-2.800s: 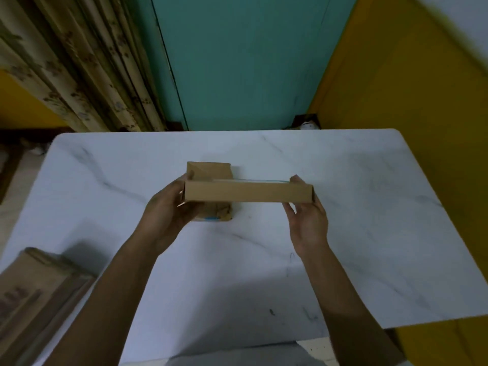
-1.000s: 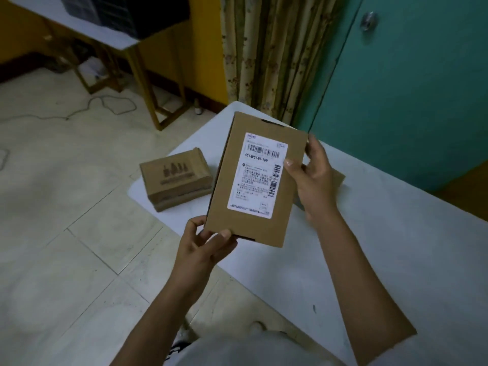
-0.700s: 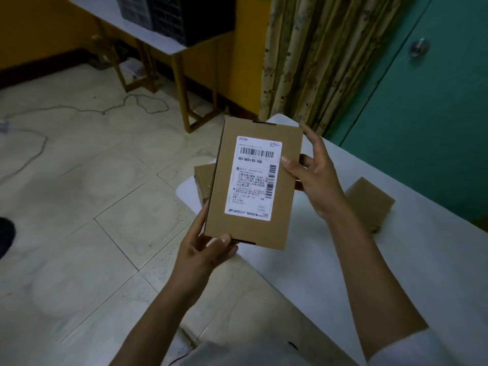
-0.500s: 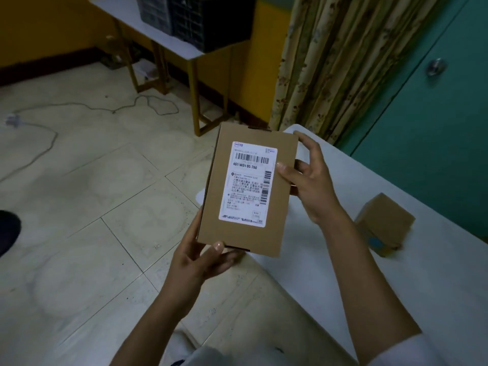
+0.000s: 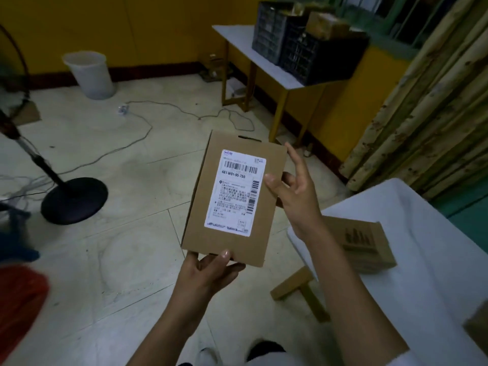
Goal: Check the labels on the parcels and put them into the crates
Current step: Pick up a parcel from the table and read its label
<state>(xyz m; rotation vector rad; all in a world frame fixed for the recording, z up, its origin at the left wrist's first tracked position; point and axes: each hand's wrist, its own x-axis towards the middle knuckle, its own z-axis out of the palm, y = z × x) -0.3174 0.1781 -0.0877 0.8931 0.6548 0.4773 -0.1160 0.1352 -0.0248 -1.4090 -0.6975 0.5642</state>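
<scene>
Your left hand (image 5: 208,270) pinches the bottom edge of the parcel (image 5: 200,228), held up over the floor (image 5: 111,260) with its white label (image 5: 236,191) facing you. Your right hand (image 5: 299,199) pinches its right side, one finger sticking straight up.

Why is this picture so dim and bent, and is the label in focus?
Head view: dim light; the wide lens slants the patterned curtain and tiled floor; the lower-left red shape is blurred; the white label on the brown cardboard parcel is sharp.
</scene>
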